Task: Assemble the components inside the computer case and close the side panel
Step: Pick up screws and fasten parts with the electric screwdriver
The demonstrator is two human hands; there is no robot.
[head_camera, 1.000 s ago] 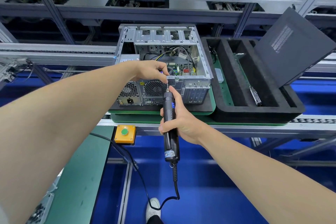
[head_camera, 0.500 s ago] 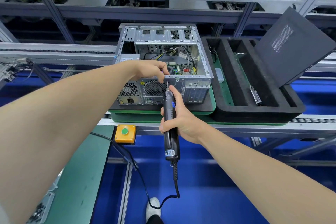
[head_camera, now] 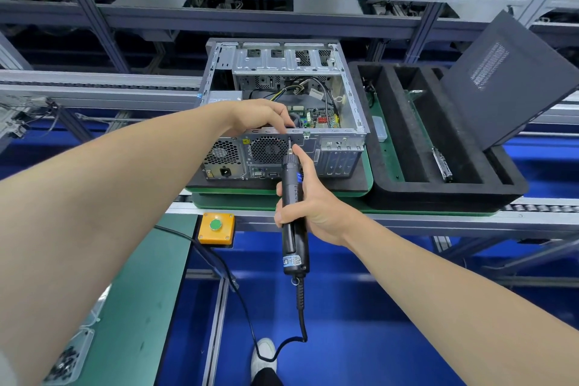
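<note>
I have the right hand wrapped firmly round the electric screwdriver, thumb stretched up along its barrel. The bit points up and away from the palm onto the back wall of the computer case, just right of the fan grille. The left hand sits directly above the bit, fingertips bunched on the case's rear top rim. Whether they pinch a screw I cannot tell.

To do this well, I would keep the driver in line with the screw, push squarely before triggering, and lift the left fingertips clear once the thread bites.

The side panel leans well off to the right of the driving hand, propped in the foam tray, so closing comes later. The driver's cord hangs below the wrist and could drag. A yellow button box sits just left of the grip.
</note>
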